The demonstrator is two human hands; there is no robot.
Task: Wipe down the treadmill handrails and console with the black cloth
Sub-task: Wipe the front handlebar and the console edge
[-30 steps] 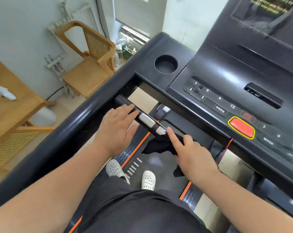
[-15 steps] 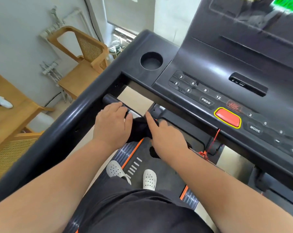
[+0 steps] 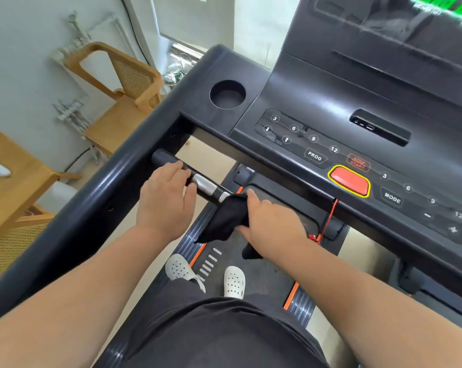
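Black cloth (image 3: 228,217) is bunched in the right hand (image 3: 271,225), whose fingers curl around it and press it onto the end of the short inner grip bar (image 3: 198,181); loose corners hang below the knuckles. Just left of those fingers, the left hand (image 3: 164,200) is wrapped over the same bar, thumb beside its silver sensor plate (image 3: 204,185). Beyond both sets of fingertips, the round cup holder (image 3: 227,94) in the console (image 3: 330,102) holds nothing visible. Right of the right hand's fingers sits the red stop button (image 3: 349,181).
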